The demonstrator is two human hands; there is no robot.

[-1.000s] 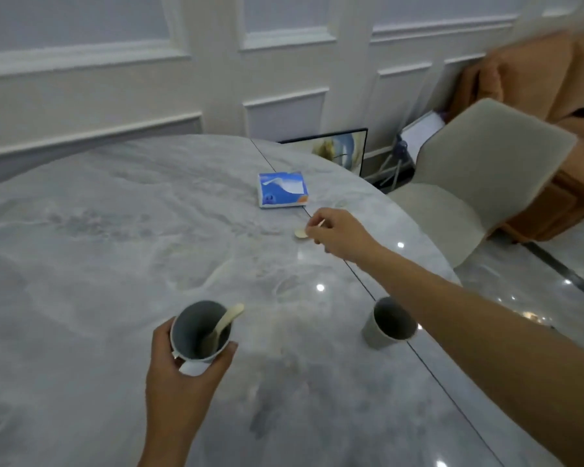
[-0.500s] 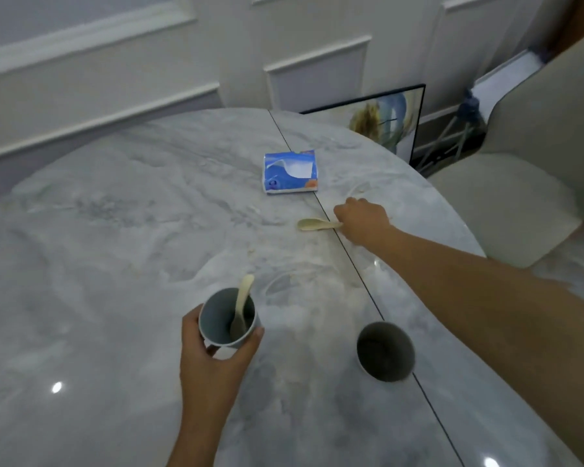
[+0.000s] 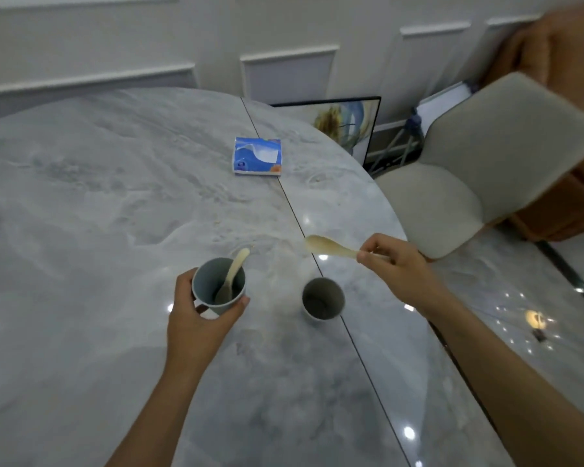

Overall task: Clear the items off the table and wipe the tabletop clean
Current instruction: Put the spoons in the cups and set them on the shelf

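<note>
The left hand (image 3: 196, 318) grips a grey cup (image 3: 218, 285) from the near side, thumb on the left wall and fingers round the right. 1 pale spoon (image 3: 234, 272) stands inside that cup, its handle leaning up past the far rim.

The right hand (image 3: 397, 269) is closed in a pinch on the handle of a 2nd spoon (image 3: 329, 247), held in the air with the bowl pointing left. Below and to the left of that hand, between the 2 hands, a 2nd grey cup (image 3: 322, 298) stands upright on the marble table (image 3: 98, 203).

Well beyond both hands, a blue tissue pack (image 3: 257, 156) lies flat on the table. A beige chair (image 3: 479, 170) stands to the right of the right hand, just off the table's edge.
</note>
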